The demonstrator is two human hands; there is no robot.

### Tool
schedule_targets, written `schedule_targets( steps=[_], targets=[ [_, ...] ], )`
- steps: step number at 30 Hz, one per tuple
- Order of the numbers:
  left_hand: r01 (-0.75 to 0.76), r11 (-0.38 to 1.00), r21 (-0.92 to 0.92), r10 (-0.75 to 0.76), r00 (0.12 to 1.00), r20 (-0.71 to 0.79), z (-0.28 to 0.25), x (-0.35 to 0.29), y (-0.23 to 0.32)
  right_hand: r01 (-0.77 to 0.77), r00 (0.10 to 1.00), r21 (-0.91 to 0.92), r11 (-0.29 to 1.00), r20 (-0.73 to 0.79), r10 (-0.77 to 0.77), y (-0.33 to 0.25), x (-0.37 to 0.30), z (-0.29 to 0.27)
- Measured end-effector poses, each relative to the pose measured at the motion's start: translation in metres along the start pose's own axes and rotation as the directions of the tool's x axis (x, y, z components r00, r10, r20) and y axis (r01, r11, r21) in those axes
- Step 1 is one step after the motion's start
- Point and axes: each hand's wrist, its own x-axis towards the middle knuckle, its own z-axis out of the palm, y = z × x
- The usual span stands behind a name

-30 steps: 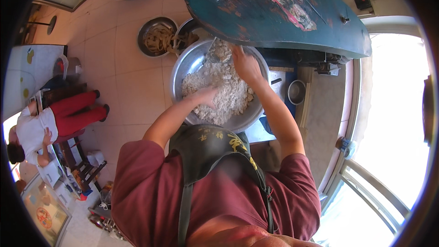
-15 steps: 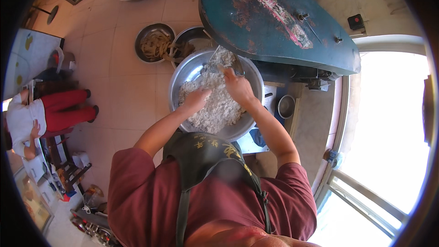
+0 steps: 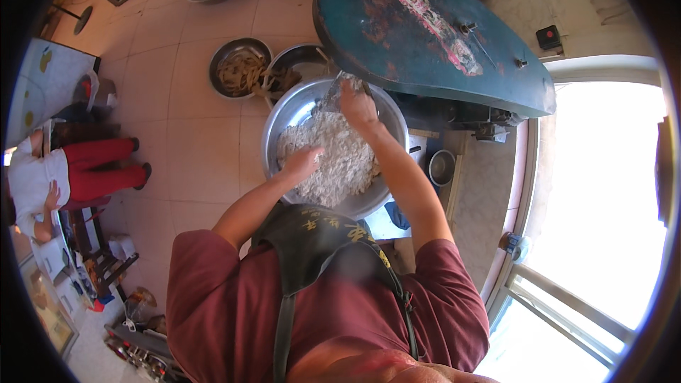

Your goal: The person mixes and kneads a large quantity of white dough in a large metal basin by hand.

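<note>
A wide steel bowl (image 3: 273,115) in front of me holds a heap of pale, crumbly flour mixture (image 3: 340,163). My left hand (image 3: 303,162) rests at the left side of the heap, its fingertips against the mixture and partly hidden. At the bowl's far side my right hand (image 3: 359,106) reaches up to a metal chute (image 3: 330,93) that slopes into the bowl from under a machine. Its fingers point away from me among some of the mixture on the chute, and I cannot make out whether they grip anything.
The machine's big blue-green cover (image 3: 425,25) overhangs the bowl's far right. Behind the bowl are a pan of pale strips (image 3: 241,67) and another pan (image 3: 301,53). A small metal bowl (image 3: 442,167) stands at the right. Someone in red trousers (image 3: 103,163) is at the far left.
My right hand has moved from the heap's upper edge farther away, up to the chute. Less mixture shows on the chute. My left hand has shifted only slightly.
</note>
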Motion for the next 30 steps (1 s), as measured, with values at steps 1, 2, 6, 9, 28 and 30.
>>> schedule_targets(
  steps=[1,2,6,9,28,30],
  targets=[
    [0.015,1.0,-0.002,-0.015,1.0,0.017,0.002,-0.001,-0.002,0.003,1.0,0.007,1.0,0.021,-0.003,0.005,-0.006,0.0],
    [0.018,0.999,-0.031,-0.018,1.0,-0.01,0.003,-0.01,-0.009,0.023,0.998,0.016,1.0,0.051,-0.024,-0.003,-0.015,-0.017],
    [-0.048,0.995,-0.088,0.04,0.995,-0.087,0.0,-0.013,-0.02,0.0,0.993,-0.034,0.999,0.117,0.004,0.002,-0.055,-0.052],
    [-0.039,0.996,-0.074,0.035,0.998,-0.059,0.011,-0.012,-0.011,0.03,0.999,-0.03,0.999,-0.014,-0.03,0.022,-0.026,-0.03],
    [-0.045,0.995,-0.092,0.044,0.999,-0.013,0.013,-0.016,-0.01,0.192,0.979,-0.155,0.969,0.095,-0.179,-0.008,-0.044,-0.019],
    [-0.076,0.99,-0.118,0.078,0.997,0.012,0.018,-0.013,-0.005,0.151,0.987,-0.084,0.985,0.076,-0.145,-0.007,-0.035,-0.012]
  ],
)
